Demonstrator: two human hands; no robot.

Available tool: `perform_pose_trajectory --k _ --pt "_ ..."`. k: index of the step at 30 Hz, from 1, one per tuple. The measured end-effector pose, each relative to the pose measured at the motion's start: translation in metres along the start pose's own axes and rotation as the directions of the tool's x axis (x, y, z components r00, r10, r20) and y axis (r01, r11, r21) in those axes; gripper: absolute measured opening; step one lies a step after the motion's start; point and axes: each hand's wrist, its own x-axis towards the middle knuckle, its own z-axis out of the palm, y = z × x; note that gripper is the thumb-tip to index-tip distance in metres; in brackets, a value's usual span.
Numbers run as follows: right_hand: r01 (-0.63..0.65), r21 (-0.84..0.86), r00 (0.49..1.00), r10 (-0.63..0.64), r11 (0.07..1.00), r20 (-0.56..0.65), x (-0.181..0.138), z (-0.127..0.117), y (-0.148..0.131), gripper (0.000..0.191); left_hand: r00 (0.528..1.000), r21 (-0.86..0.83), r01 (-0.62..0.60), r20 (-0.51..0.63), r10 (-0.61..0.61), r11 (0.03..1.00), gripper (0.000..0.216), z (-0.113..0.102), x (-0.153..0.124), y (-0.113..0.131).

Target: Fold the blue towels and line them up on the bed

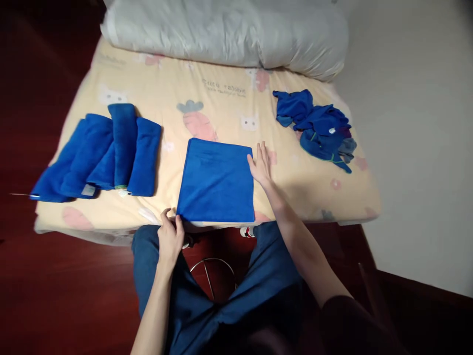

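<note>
A blue towel lies folded flat into a rectangle at the near edge of the bed. My left hand pinches its near left corner with thumb and fingers closed on the cloth. Fingers stretched out flat, my right hand rests against the towel's right edge near the far corner. Several rolled blue towels lie side by side on the left of the bed. A loose heap of blue towels sits on the right.
The bed sheet is pale yellow with carrot and rabbit prints. A rolled white duvet lies along the far side. Dark red floor surrounds the bed, a white wall stands at the right, and a metal stool ring shows between my knees.
</note>
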Motion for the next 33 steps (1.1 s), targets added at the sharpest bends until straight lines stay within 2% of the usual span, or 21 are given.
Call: perform_pose_trajectory --k 2,4,6,7,8,10,12,15,17,19,22,25,29,33 --pt "0.104 0.067 0.993 -0.100 0.992 -0.068 -0.069 -0.028 0.009 0.069 0.997 -0.024 -0.072 -0.023 0.071 0.997 0.049 -0.011 -0.008 -0.002" --pt "0.076 0.125 0.992 -0.063 0.989 -0.112 -0.151 -0.049 0.028 0.063 0.982 0.024 -0.185 -0.034 0.186 0.982 0.048 -0.026 -0.019 -0.009" --pt "0.014 0.131 0.994 0.001 0.991 -0.113 -0.229 -0.058 0.051 0.051 0.954 0.119 -0.293 -0.028 0.298 0.949 0.044 -0.041 -0.033 -0.022" --pt "0.056 0.109 0.996 -0.048 0.992 -0.071 -0.262 -0.059 0.062 0.042 0.940 0.161 -0.332 -0.022 0.340 0.929 0.041 -0.046 -0.040 -0.030" --pt "0.107 0.102 0.994 -0.103 0.989 -0.042 -0.287 -0.059 0.070 0.037 0.928 0.189 -0.363 -0.017 0.372 0.912 0.040 -0.050 -0.046 -0.037" --pt "0.183 0.108 0.983 -0.178 0.977 -0.052 -0.318 -0.056 0.081 0.032 0.904 0.224 -0.413 -0.012 0.427 0.882 0.037 -0.052 -0.053 -0.048" --pt "0.202 0.125 0.974 -0.186 0.971 -0.128 -0.324 -0.053 0.085 0.029 0.879 0.260 -0.460 -0.002 0.477 0.849 0.035 -0.048 -0.052 -0.052" --pt "0.200 0.146 0.959 -0.163 0.969 -0.233 -0.310 -0.048 0.086 0.025 0.853 0.297 -0.495 -0.013 0.522 0.816 0.037 -0.040 -0.038 -0.045" --pt "0.245 0.160 0.946 -0.199 0.956 -0.257 -0.297 -0.043 0.084 0.026 0.831 0.291 -0.526 -0.025 0.556 0.799 0.038 -0.036 -0.025 -0.036" --pt "0.334 0.173 0.924 -0.287 0.926 -0.251 -0.286 -0.035 0.080 0.030 0.797 0.261 -0.584 0.007 0.604 0.768 0.040 -0.031 -0.012 -0.029" --pt "0.485 0.200 0.871 -0.449 0.851 -0.200 -0.270 -0.019 0.070 0.042 0.748 0.196 -0.662 0.114 0.654 0.723 0.044 -0.023 0.004 -0.025" --pt "0.545 0.251 0.838 -0.520 0.800 -0.164 -0.251 0.001 0.056 0.050 0.742 0.168 -0.670 0.184 0.644 0.724 0.045 -0.018 0.013 -0.028" --pt "0.488 0.351 0.873 -0.439 0.799 -0.213 -0.233 0.025 0.042 0.051 0.743 0.170 -0.669 0.193 0.641 0.724 0.047 -0.018 0.016 -0.032" --pt "0.379 0.503 0.924 -0.289 0.777 -0.250 -0.227 0.032 0.041 0.042 0.714 0.176 -0.699 0.211 0.667 0.693 0.052 -0.016 0.020 -0.033"
